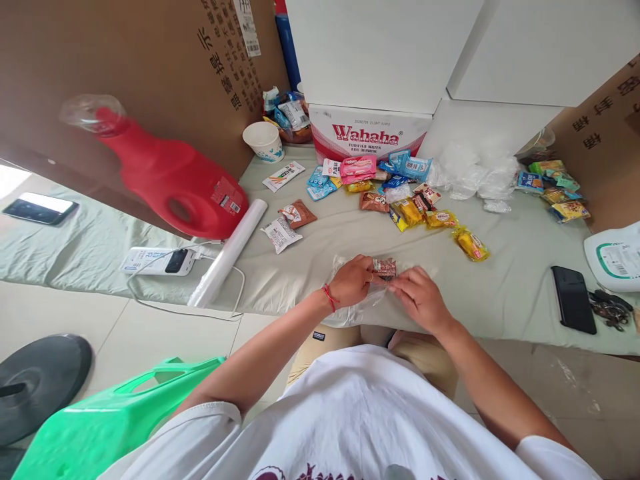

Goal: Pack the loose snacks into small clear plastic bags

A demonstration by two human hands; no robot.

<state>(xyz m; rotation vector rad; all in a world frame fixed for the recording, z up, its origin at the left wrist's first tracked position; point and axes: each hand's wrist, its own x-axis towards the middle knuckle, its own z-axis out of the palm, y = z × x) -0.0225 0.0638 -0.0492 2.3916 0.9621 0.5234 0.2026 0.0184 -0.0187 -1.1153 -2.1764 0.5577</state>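
Observation:
Near the table's front edge, my left hand (350,283) is closed at the left end of a small brown snack packet (385,268). Clear plastic film (357,312) lies under and around the packet. On the packet's right side, the fingers of my right hand (420,299) are pinched together on the film at its lower corner. The fingertips partly cover both packet and film. Beyond my hands lies a pile of snack packets, among them a pink one (358,169), a blue one (417,167) and a yellow one (471,244).
To the left are a film roll (227,253), a red jug (175,173), a power bank (157,261) and its cable. Wrapped clear bundles (470,173) sit before white boxes. A black phone (574,300) and keys (613,310) lie right. A green stool (120,413) stands below.

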